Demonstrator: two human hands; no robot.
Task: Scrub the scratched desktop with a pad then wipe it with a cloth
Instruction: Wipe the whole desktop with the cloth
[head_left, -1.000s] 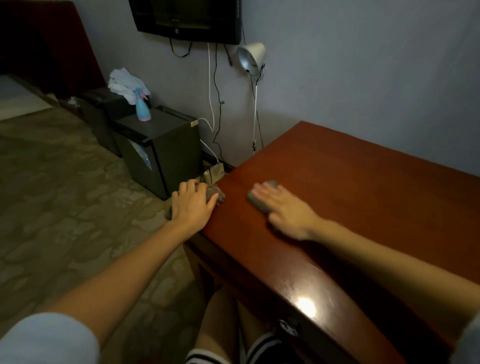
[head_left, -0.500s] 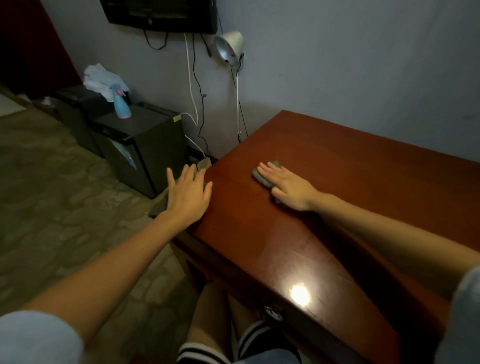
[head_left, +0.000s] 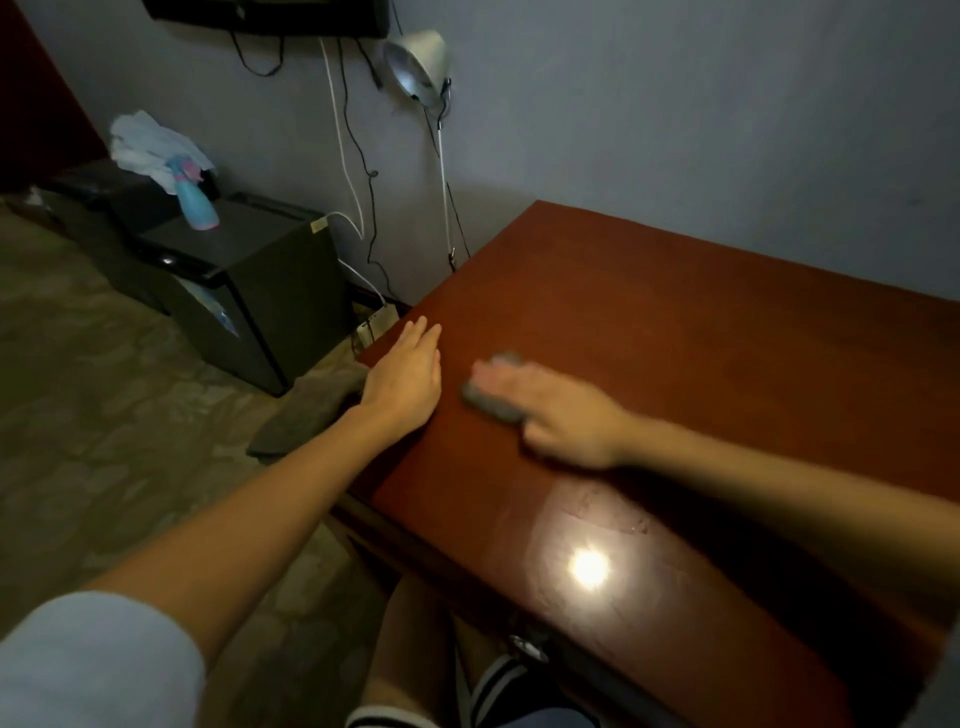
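My right hand (head_left: 566, 415), blurred, presses flat on the grey pad (head_left: 491, 404) on the desktop (head_left: 701, 364). My left hand (head_left: 405, 379) rests flat at the edge, fingers straight and together, beside the hanging cloth (head_left: 306, 410).

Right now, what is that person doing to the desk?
A person is scrubbing the red-brown desktop. Their right hand presses a grey scrubbing pad flat against the wood and is blurred with motion. Their left hand lies flat at the desk's left edge. A brownish-grey cloth hangs off that edge beside it, and it is unclear whether the palm pins it. The wiping has not begun.
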